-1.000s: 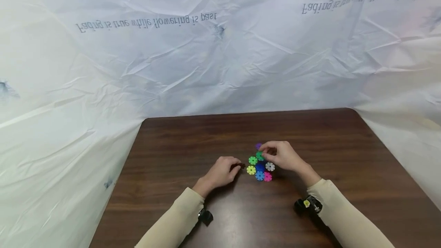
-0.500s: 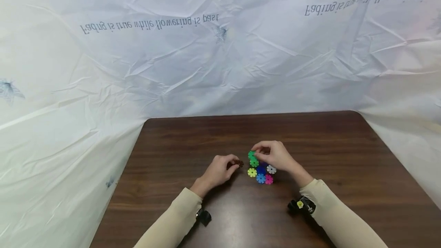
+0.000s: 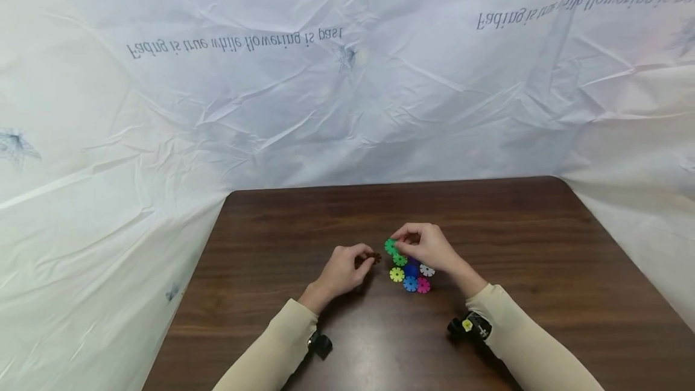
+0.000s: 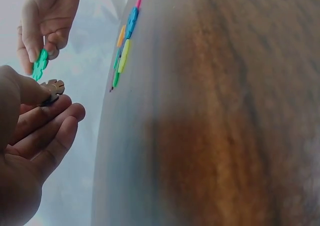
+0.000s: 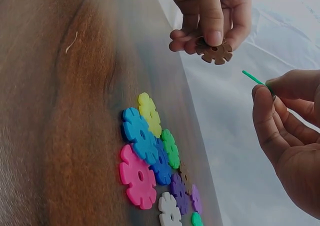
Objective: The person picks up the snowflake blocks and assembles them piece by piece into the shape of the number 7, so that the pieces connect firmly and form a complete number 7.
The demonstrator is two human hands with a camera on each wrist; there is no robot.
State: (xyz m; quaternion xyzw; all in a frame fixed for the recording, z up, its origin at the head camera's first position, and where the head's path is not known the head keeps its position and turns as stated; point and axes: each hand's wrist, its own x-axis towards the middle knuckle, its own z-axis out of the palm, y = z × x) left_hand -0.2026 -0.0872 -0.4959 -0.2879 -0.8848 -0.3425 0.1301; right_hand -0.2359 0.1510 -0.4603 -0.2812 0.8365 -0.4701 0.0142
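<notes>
A brown notched snowflake disc (image 5: 215, 53) is pinched between the thumb and fingers of my left hand (image 3: 341, 271). My right hand (image 3: 430, 248) holds a green snowflake disc (image 4: 40, 63) by its edge, pinched by thumb and forefinger. Both discs are up off the table, close to each other with a small gap between them. Below and to the right lies a cluster of flat discs: yellow (image 5: 150, 115), light blue (image 5: 140, 135), pink (image 5: 134, 178), dark blue (image 5: 162, 161), light green (image 5: 170, 148), white (image 5: 170, 212) and purple (image 5: 178, 193). In the head view, my right hand hides part of the cluster.
The discs lie on a dark brown wooden table (image 3: 282, 216). Behind it and along its sides hangs a wrinkled white plastic sheet (image 3: 244, 119) with printed lettering. Each wrist carries a small black camera, such as the right wrist camera (image 3: 458, 327).
My right hand has moved left from over the cluster, carrying the green disc toward the brown one. My left hand has shifted slightly left and tilted the brown disc into clearer view.
</notes>
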